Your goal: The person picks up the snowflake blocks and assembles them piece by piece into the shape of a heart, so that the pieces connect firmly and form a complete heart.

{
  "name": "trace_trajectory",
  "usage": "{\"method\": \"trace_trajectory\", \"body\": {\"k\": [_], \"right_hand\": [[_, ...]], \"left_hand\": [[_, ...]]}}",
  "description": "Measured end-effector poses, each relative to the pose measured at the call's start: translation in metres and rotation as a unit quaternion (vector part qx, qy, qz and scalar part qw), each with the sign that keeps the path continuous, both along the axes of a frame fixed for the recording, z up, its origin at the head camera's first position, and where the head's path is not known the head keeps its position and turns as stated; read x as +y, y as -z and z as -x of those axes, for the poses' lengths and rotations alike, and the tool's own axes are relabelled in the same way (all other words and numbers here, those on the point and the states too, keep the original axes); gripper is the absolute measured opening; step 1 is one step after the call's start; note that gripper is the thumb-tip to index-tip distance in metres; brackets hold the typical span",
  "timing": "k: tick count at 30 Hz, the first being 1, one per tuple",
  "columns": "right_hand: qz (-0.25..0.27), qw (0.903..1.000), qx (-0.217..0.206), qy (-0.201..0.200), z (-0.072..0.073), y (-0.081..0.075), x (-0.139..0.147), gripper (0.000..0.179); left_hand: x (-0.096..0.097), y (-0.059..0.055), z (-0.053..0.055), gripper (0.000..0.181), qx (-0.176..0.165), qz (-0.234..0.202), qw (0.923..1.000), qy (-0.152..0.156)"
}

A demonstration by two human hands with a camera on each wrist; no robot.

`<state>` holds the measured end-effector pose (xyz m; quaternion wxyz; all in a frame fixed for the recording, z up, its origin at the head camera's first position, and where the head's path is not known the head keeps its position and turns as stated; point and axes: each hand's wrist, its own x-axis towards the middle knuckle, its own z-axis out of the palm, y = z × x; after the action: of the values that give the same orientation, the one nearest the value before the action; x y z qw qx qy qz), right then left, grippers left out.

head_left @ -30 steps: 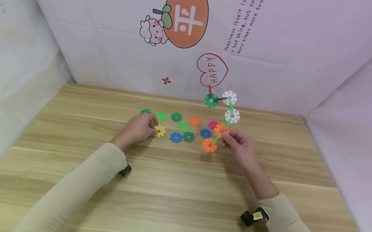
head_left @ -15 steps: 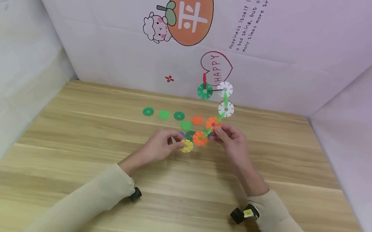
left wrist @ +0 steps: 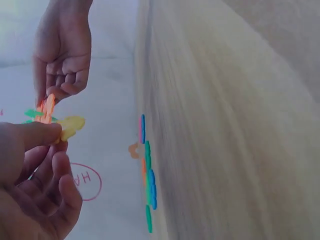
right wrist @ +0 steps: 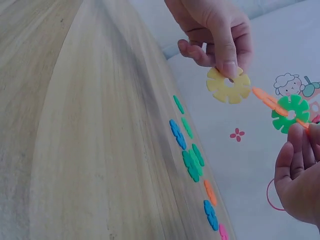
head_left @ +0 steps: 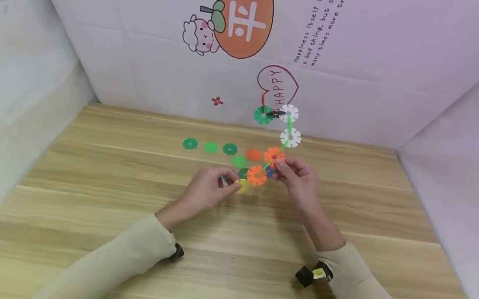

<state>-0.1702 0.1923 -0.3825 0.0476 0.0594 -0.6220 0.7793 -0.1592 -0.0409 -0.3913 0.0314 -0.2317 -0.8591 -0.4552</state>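
Note:
My left hand point(head_left: 208, 188) pinches a yellow notched plastic disc point(right wrist: 228, 86) between thumb and fingers. My right hand point(head_left: 302, 181) grips a chain of slotted discs near its lower end, by an orange disc point(head_left: 274, 156). The chain's end orange disc point(head_left: 256, 175) meets the yellow disc edge to edge in the right wrist view, where a green disc point(right wrist: 291, 114) joins the orange ones. Upward the chain continues through two white discs point(head_left: 290, 137), a dark brown disc seen edge-on, a green disc point(head_left: 263, 115) and a red one. Both hands are raised above the table.
Several loose discs lie flat on the wooden table point(head_left: 226, 266) behind the hands, among them a dark green disc point(head_left: 190, 144), a light green disc point(head_left: 210, 147) and an orange disc point(head_left: 253, 155). A printed white cloth point(head_left: 142, 69) stands behind the table.
My left hand has lifted the yellow disc and brought it rightward to the chain's lower end. My right hand has shifted the chain slightly left and up.

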Motion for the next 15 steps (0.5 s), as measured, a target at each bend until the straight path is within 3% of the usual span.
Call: {"method": "trace_trajectory", "body": {"k": [4, 7, 15], "right_hand": [[-0.004, 0.9999, 0.002, 0.011, 0.0, -0.001, -0.002, 0.008], [-0.012, 0.9997, 0.01, 0.02, 0.0, -0.002, -0.005, 0.015], [-0.026, 0.9984, 0.037, 0.036, -0.001, -0.001, -0.014, 0.027]], "left_hand": [[0.004, -0.003, -0.003, 0.009, 0.117, 0.042, 0.9922, -0.01], [0.007, -0.003, -0.004, 0.012, 0.17, 0.075, 0.9825, -0.012], [0.014, -0.007, -0.005, 0.02, 0.194, 0.101, 0.9756, -0.013]]}}
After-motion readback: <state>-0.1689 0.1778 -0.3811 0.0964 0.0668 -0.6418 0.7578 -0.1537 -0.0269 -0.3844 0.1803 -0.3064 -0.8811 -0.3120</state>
